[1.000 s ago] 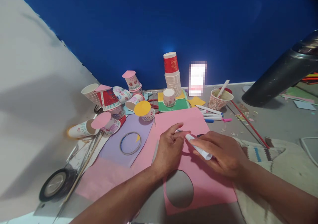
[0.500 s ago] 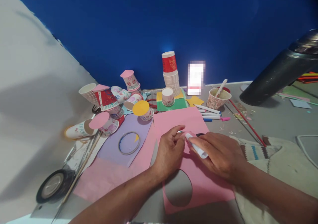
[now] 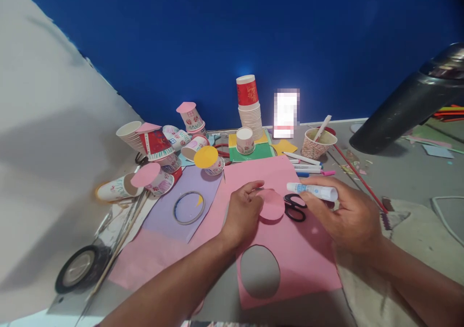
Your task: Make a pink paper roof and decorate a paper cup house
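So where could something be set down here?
Bare pink sheet lies between the cut hole and right hand; grey floor right of the markers too. Crowded: the paper cups at left.

Back centre: tall stack of paper cups [image 3: 250,109], red one on top
Left: black tape roll [image 3: 77,268]
Right: patterned paper cup [image 3: 318,145], coloured markers [image 3: 308,167]

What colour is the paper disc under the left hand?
Pink, matching the sheet beneath; the disc shows clearly in the head view, at the left hand.
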Demonstrator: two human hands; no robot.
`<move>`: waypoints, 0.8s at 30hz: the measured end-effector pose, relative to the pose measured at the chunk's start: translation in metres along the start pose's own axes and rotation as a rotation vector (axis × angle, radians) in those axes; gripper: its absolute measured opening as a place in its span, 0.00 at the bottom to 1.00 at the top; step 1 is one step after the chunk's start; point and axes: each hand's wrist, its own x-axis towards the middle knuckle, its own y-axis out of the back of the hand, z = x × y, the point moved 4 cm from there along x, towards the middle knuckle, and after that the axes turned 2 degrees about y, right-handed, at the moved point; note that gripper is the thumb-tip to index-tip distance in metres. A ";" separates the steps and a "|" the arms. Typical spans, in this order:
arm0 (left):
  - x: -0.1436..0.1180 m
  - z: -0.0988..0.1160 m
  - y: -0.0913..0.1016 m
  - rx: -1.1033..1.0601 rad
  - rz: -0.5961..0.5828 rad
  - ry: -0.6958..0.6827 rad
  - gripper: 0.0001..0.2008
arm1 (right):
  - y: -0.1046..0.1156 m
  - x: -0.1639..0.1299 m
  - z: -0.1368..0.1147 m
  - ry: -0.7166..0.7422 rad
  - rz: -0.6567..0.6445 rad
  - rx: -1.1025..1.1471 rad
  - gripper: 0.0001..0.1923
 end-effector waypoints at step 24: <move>-0.004 -0.005 -0.008 -0.130 -0.145 0.033 0.24 | -0.032 -0.022 0.005 0.458 -0.338 -0.044 0.12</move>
